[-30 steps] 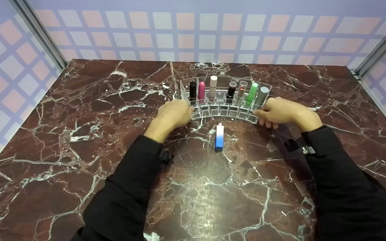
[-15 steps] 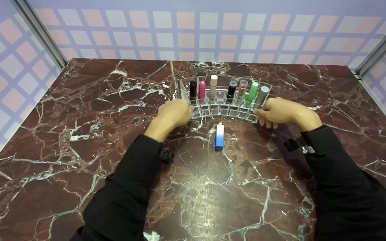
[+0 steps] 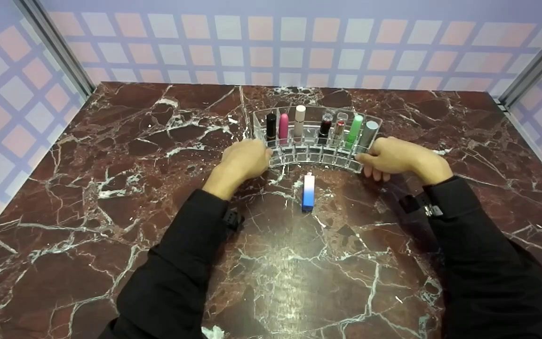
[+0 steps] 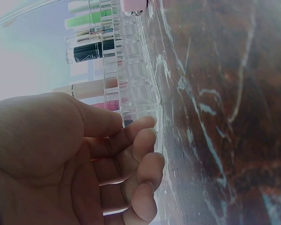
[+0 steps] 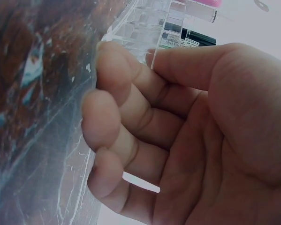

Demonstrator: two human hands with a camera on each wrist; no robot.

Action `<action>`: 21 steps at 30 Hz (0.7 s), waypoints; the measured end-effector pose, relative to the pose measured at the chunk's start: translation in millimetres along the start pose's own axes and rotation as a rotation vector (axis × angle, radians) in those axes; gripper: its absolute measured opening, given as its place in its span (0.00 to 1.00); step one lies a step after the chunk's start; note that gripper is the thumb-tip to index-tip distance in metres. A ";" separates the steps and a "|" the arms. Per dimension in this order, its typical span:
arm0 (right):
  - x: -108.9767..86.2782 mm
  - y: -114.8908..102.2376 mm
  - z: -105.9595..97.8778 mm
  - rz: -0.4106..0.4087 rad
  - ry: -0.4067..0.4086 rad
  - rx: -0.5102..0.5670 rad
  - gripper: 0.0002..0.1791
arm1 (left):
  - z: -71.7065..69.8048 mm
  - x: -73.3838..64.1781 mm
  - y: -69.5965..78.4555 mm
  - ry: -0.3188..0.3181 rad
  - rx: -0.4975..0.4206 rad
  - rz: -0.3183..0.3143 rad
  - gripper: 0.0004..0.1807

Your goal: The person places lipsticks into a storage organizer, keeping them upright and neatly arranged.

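Note:
A clear, curved lipstick organizer point(image 3: 315, 153) stands on the marbled table, its back row holding several upright lipsticks and tubes, among them a pink one point(image 3: 283, 126), a green one point(image 3: 356, 126) and a grey-capped one point(image 3: 370, 132). My left hand point(image 3: 246, 159) grips the organizer's left end. At the right end, my right hand point(image 3: 388, 157) pinches the corner with thumb and forefinger, the other fingers curled below. Both wrist views show the thumb and forefinger at the organizer's ends. A white-to-blue lipstick tube point(image 3: 308, 192) lies on the table in front, apart from both hands.
The dark red marbled table point(image 3: 280, 278) runs back to a checked wall panel point(image 3: 294, 52). Side panels with metal posts point(image 3: 54, 49) bound it at left and right. The organizer's lower front row shows bare compartments.

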State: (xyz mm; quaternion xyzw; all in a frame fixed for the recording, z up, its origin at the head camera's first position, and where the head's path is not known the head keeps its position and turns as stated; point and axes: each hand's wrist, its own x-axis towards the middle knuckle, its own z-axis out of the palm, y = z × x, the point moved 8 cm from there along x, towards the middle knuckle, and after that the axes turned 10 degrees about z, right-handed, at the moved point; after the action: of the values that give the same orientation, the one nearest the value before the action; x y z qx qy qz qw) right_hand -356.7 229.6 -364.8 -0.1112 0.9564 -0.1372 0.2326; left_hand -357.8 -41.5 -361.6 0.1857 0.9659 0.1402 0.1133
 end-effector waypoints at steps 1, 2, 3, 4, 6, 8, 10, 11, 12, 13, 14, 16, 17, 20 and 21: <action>0.0 -0.2 0.1 -0.002 -0.001 -0.003 0.27 | -0.2 -0.2 0.2 0.001 0.000 0.001 0.21; 0.0 -0.3 0.1 -0.004 -0.001 -0.005 0.26 | -0.3 -0.2 0.4 0.003 0.002 0.003 0.21; 0.1 -0.4 0.2 -0.005 -0.002 -0.008 0.26 | -0.5 -0.4 0.6 0.005 0.002 0.005 0.21; 0.3 -0.4 0.3 -0.007 -0.003 -0.010 0.26 | -0.6 -0.4 0.8 0.007 0.003 0.007 0.20; 0.3 -0.3 0.2 -0.008 -0.004 -0.005 0.26 | -0.7 -0.4 0.8 0.007 0.002 0.008 0.21; 0.2 -0.5 0.1 -0.011 -0.004 -0.006 0.26 | 0.2 -0.1 0.0 -0.002 -0.018 0.000 0.22; 0.0 -0.8 0.0 -0.015 -0.004 -0.006 0.26 | 1.2 0.2 -0.5 -0.011 -0.037 -0.007 0.23; -0.1 -1.0 -0.1 -0.017 -0.003 -0.006 0.26 | 1.4 -0.1 -0.5 -0.017 -0.049 -0.013 0.23; -0.2 -1.3 -0.2 -0.021 -0.002 -0.011 0.26 | 1.8 -0.2 -0.2 -0.021 -0.059 -0.017 0.24; -0.3 -1.5 -0.2 -0.024 -0.001 -0.015 0.26 | 1.6 -0.7 0.8 -0.021 -0.062 -0.017 0.24; -0.4 -1.7 -0.3 -0.025 -0.001 -0.015 0.26 | 0.8 -1.6 2.6 -0.018 -0.059 -0.014 0.25; -0.4 -1.9 -0.3 -0.028 -0.001 -0.018 0.26 | -1.2 -4.0 8.3 -0.013 -0.046 0.001 0.25; -0.5 -1.9 -0.3 -0.028 -0.002 -0.018 0.26 | -2.4 -5.5 11.9 -0.008 -0.037 0.011 0.25; -0.8 -1.6 -0.7 -0.023 0.000 -0.012 0.27 | -5.8 -9.7 24.8 0.011 -0.012 0.050 0.26; -0.8 -1.4 -0.9 -0.022 0.001 -0.009 0.27 | -6.9 -11.0 29.5 0.018 0.003 0.066 0.26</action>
State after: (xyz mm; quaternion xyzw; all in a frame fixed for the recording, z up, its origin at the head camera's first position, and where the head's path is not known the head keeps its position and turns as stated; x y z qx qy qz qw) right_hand -356.2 228.6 -363.3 -0.1226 0.9559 -0.1353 0.2302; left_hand -340.1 -21.1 -344.1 0.2163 0.9605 0.1440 0.0997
